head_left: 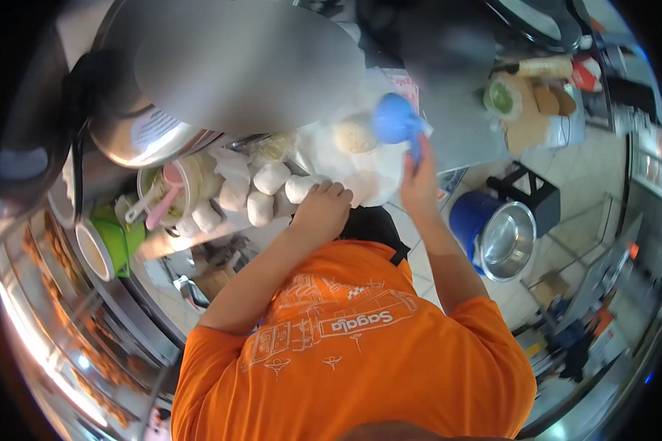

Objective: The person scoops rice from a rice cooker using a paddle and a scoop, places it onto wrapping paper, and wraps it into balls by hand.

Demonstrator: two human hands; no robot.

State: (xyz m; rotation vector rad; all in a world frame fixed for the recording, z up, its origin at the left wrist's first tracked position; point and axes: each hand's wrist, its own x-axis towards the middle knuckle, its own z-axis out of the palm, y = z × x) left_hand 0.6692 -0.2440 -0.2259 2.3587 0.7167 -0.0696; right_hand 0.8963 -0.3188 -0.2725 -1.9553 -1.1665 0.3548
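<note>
A blue round-headed utensil (396,119), blurred, is held by its handle in my right hand (420,184), its head low over the counter. Beside its head, a pale round mound of food (354,137) lies on white paper (331,163). My left hand (326,212) is at the paper's near edge, fingers bent and together; what lies under them is hidden. Touching or very near those fingers is a white wrapped bundle (299,189), with several more bundles (260,209) to its left.
A tub (206,180) with pink-handled and white utensils stands left, near a green container (118,242). Large metal vessels (147,140) rise behind. A bowl of greens (502,98) is at the right. Below the counter are a metal bowl (509,235) and a black crate (541,202).
</note>
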